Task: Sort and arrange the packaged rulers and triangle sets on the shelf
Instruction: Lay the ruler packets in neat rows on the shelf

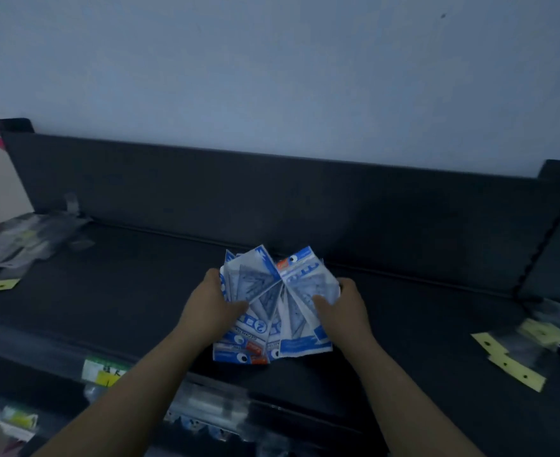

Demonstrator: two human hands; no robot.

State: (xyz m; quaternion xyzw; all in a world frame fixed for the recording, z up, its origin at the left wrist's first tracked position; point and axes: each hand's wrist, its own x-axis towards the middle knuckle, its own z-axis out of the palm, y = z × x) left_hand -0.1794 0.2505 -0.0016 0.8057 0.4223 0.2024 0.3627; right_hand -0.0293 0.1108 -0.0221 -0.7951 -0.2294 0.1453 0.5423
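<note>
A fanned stack of blue-and-white packaged triangle sets (273, 308) lies on the dark shelf (123, 285) near its middle. My left hand (211, 303) grips the stack's left side, thumb across the top packs. On the right side my right hand (343, 305) holds it, fingers curled over the edge. Packaged rulers with yellow header tags (516, 357) lie at the shelf's right end. More clear ruler packs (18, 245) lie at the left end.
A low black back panel (272, 192) runs behind the shelf, with a grey wall above. Price labels (102, 372) sit on the front edge. Below the edge hang more packaged goods (206, 413). A side divider (549, 232) stands at the right.
</note>
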